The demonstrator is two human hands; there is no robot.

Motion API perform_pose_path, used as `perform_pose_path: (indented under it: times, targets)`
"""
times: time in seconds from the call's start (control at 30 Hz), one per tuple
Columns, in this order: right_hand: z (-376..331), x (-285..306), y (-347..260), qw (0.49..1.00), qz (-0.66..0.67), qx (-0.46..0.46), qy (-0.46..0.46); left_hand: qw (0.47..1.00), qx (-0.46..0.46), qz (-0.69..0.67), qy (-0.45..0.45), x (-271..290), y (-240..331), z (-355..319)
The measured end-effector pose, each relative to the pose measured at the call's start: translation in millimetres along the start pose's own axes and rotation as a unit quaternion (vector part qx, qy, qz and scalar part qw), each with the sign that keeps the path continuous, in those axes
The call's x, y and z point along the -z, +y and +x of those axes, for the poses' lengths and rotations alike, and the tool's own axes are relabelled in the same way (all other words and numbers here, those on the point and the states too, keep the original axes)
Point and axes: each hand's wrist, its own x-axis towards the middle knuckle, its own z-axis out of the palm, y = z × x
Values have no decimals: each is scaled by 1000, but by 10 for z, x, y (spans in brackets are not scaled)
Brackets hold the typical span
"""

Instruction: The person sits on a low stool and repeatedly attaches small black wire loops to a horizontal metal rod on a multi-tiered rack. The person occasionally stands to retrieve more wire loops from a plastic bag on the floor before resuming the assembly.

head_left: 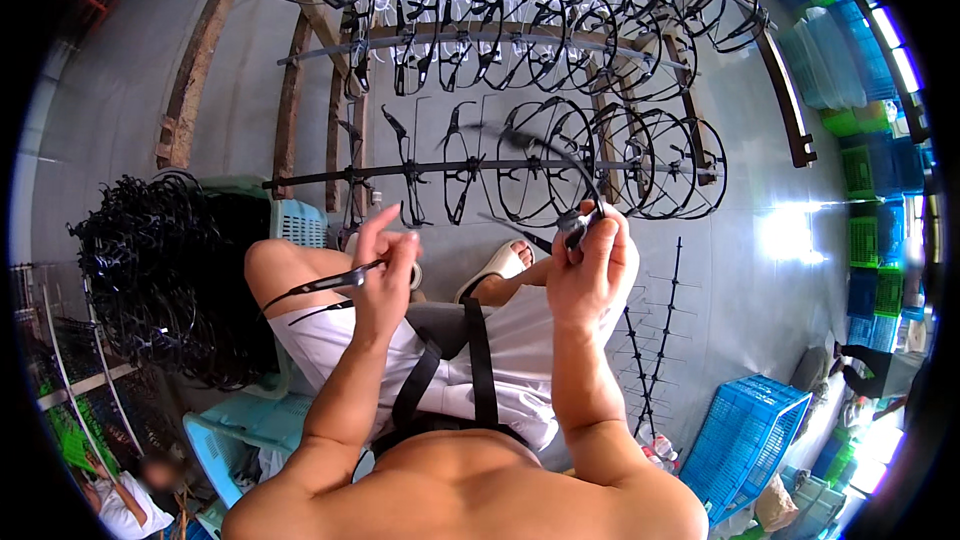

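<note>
- Left hand (pixel 385 275): fingers pinched shut on one thin black plastic strip (pixel 318 286) that points left over the knee.
- Right hand (pixel 592 265): closed around one small black plastic piece (pixel 575 227) with curved prongs, held centre.
- Two horizontal black racks (pixel 480 168), far, carrying many black plastic hoop frames (pixel 560 165); too many to count.
- Left: a heap of black plastic frames (pixel 165 275) beside a pale blue crate (pixel 298 223).
- Near right: one blue plastic crate (pixel 745 440), contents unclear.

Glossy black plastic hanger pieces (pixel 320 285)
</note>
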Motion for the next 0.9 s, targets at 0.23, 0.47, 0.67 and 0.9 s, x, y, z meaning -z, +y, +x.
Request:
perform_pose_path:
  times: [0.23, 0.47, 0.67, 0.9]
  targets:
    - [243, -308, 423, 992, -104, 66, 40, 1000, 7, 29, 3, -103, -165, 98]
    - [249, -369, 657, 993, -48, 43, 95, 999, 24, 21, 9, -132, -160, 115]
    - [184, -379, 724, 988, -83, 81, 101, 998, 54, 11, 11, -139, -190, 104]
    - [357, -414, 906, 990, -100, -7, 100, 998, 61, 23, 19, -159, -165, 97]
